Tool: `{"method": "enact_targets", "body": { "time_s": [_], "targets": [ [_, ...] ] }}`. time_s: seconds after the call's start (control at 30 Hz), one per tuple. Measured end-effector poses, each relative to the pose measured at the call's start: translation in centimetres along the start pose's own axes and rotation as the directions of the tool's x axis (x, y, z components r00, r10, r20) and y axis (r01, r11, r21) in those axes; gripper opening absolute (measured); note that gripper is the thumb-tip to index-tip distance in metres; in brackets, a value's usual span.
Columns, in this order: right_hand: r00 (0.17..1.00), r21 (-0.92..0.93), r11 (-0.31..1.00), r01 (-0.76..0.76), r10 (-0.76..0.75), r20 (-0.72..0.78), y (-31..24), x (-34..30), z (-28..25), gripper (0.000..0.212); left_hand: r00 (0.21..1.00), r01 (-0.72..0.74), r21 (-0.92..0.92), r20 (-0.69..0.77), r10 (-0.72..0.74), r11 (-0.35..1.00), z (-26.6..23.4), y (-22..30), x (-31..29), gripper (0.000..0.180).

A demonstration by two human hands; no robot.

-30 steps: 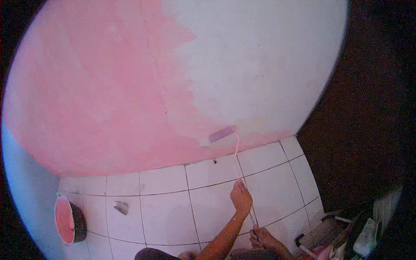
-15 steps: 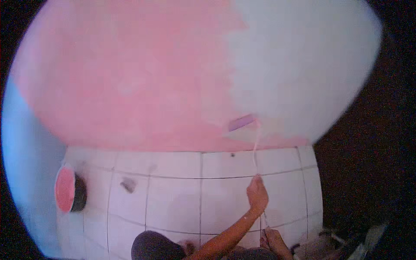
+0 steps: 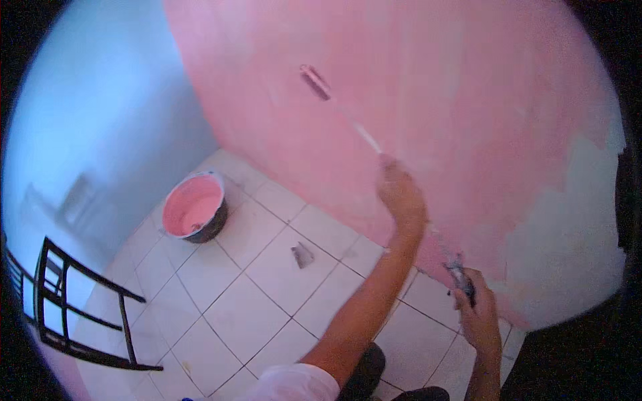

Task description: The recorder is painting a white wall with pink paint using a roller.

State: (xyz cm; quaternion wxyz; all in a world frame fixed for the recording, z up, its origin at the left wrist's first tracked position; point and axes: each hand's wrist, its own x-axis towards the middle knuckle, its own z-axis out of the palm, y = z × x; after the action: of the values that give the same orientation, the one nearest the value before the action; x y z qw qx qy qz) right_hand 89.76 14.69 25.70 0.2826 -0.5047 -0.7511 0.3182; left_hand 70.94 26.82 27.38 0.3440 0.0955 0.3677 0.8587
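You've got left grip (image 3: 403,190) wrapped round the roller pole (image 3: 368,138), right grip (image 3: 479,304) curled on its handle (image 3: 461,279), bucket (image 3: 216,224) near the far floor corner (image 3: 223,156).

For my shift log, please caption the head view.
Left hand and right hand grip a long-handled roller before a partly pink wall, a paint bucket on the tiled floor.

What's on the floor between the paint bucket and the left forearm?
One small grey object, on the white tiles between paint bucket and left forearm. Shows in head view.
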Motion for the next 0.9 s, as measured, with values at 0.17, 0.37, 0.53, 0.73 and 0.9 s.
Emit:
{"method": "enact_targets", "body": {
  "time_s": [0.17, 0.37, 0.53, 0.73, 0.9],
  "targets": [
    [0.896, 0.133, 0.961, 0.241, -0.273, 0.349, -3.7, 6.7, 13.7, 0.04, 0.891, -0.429, 0.147, -0.097, 0.444, 0.891, -18.0, 6.2, 13.7, 0.022],
    [0.838, 0.302, 0.942, 0.149, -0.282, 0.467, -8.7, 11.5, 36.6, 0.036, 0.634, -0.317, 0.945, 0.145, 0.759, 0.084, -40.2, 12.9, 28.4, 0.028],
    [0.821, 0.305, 0.947, 0.098, -0.25, 0.513, -9.3, 11.4, 45.8, 0.039, 0.944, 0.07, 0.69, 0.187, 0.271, -0.721, -51.3, 10.6, 30.1, 0.024],
    [0.767, 0.25, 0.968, 0.037, -0.188, 0.613, -3.4, 10.6, 42.7, 0.035, 0.898, -0.39, 0.089, 0.26, -0.356, -0.917, -54.8, 0.9, 26.5, 0.035],
    [0.758, 0.137, 0.991, -0.003, -0.087, 0.647, -0.7, 8.9, 33.5, 0.035, 0.87, -0.492, 0.451, 0.258, -0.419, -0.744, -47.6, -3.6, 18.6, 0.032]
  ]
}}
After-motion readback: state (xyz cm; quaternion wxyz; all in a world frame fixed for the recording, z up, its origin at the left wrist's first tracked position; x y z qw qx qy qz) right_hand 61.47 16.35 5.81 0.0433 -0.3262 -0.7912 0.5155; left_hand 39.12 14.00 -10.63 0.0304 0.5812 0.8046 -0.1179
